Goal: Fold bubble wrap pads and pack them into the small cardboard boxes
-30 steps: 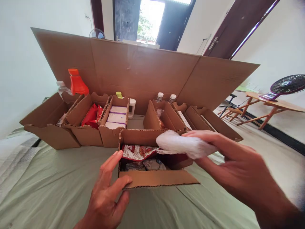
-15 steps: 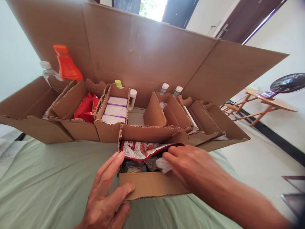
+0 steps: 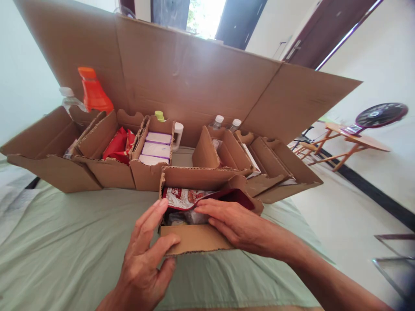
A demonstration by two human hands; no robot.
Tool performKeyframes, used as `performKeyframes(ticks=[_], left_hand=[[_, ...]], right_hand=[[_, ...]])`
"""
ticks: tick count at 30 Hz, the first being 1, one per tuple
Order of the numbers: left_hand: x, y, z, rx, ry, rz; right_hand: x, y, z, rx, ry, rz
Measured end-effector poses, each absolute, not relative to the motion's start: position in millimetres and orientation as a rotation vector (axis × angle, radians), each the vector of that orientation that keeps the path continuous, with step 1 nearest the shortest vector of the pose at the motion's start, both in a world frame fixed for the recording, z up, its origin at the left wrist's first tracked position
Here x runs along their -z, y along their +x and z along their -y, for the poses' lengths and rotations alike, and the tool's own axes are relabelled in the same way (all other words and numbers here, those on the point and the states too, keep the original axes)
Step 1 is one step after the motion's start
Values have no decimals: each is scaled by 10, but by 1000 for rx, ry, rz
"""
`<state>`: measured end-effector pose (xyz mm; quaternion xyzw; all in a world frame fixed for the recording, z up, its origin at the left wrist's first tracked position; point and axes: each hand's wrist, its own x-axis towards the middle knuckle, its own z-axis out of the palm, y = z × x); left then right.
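Observation:
A small cardboard box [image 3: 197,242] sits on the green sheet in front of me. Its corner at the near left is gripped by my left hand [image 3: 142,255], with the thumb on the front flap and fingers along the left edge. My right hand [image 3: 233,222] reaches over the box, fingers stretched out and lying flat on a clear plastic bag [image 3: 193,216] inside. Behind those fingers, a red-and-white printed food packet [image 3: 184,196] stands against the back wall; its dark red edge curves to the right. The lower contents are partly hidden.
Behind stands a wide cardboard organizer [image 3: 116,175] with a tall back panel. Its sections hold red packets [image 3: 119,144], white packs [image 3: 156,150] and a white-handled container [image 3: 177,136]. An orange bottle [image 3: 95,93] and clear bottles [image 3: 218,122] rise behind. A fan [image 3: 379,116] stands far right.
My right hand has moved left and flattened from a pinch on the clear plastic into outstretched fingers. The packet's dark red edge now shows more widely. My left hand keeps its place.

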<state>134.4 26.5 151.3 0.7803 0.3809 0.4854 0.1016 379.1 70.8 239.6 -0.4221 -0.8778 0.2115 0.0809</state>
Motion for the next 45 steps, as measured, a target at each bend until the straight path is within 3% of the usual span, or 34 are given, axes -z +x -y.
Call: performKeyframes(ticks=[4, 7, 14, 17, 27, 40, 45], left_hand=[[-1432, 1285, -157, -1586, 2087, -1308], [-1278, 1233, -100, -1437, 1837, -1423], [-1088, 1426, -250, -1123, 1420, -1286], [-1101, 1476, -178, -1135, 1420, -1266], [-1241, 1011, 396, -1329, 1529, -1505], [-982, 1218, 782, -1519, 1389, -1599], [-783, 1315, 903, -1465, 1345, -1571]], right_hand=[[-2613, 4116, -284, -296, -1443, 2216], [-2576, 4454, 31, -59, -1642, 1776], [-1696, 4397, -97, -515, -1693, 1663], [-1496, 4125, -133, -510, -1702, 1584], [-2034, 3832, 458, -304, -1510, 1650], [-1922, 3721, 586, -202, -1432, 1576], [-1630, 3710, 670, -298, -1485, 1569]])
